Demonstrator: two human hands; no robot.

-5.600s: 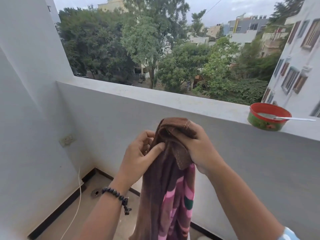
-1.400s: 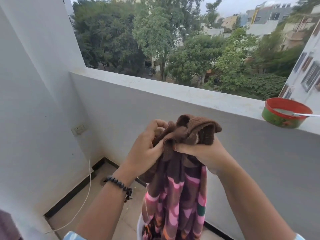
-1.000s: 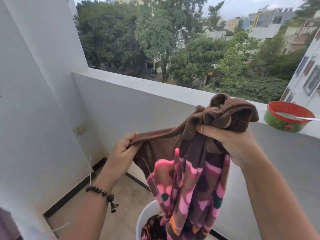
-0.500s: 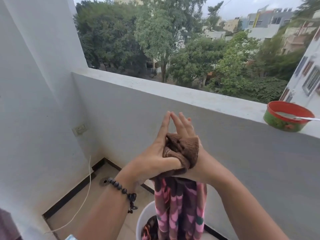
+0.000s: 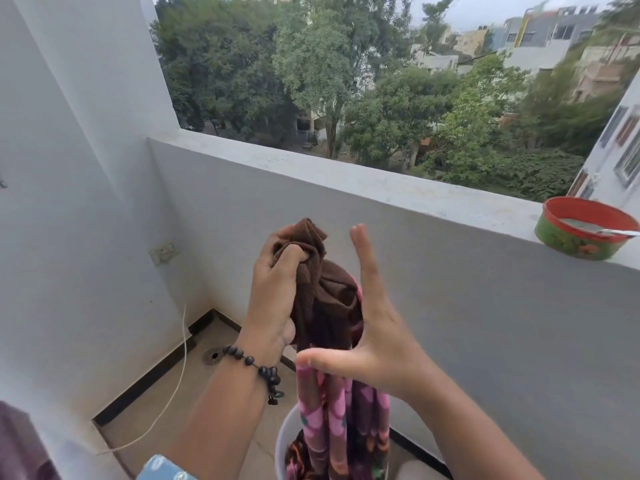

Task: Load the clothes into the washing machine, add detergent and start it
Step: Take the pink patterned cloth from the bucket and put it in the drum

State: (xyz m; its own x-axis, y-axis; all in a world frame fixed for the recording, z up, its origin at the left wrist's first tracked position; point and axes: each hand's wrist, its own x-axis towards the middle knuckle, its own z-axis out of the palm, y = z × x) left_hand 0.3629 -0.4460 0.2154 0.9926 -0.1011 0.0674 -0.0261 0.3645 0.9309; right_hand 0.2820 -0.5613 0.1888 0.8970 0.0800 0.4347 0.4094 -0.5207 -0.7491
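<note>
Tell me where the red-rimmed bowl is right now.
In the head view, the red-rimmed bowl sits at the far right on top of the balcony ledge, a spoon resting in it, well away from both hands.

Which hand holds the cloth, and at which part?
The left hand grips the brown and pink cloth at its bunched top end; the right hand is open beside it.

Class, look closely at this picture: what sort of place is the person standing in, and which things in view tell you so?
Most likely an upper-floor balcony of a home. A waist-high parapet wall opens onto treetops and neighbouring buildings, and a floor drain sits in the tiled corner.
</note>
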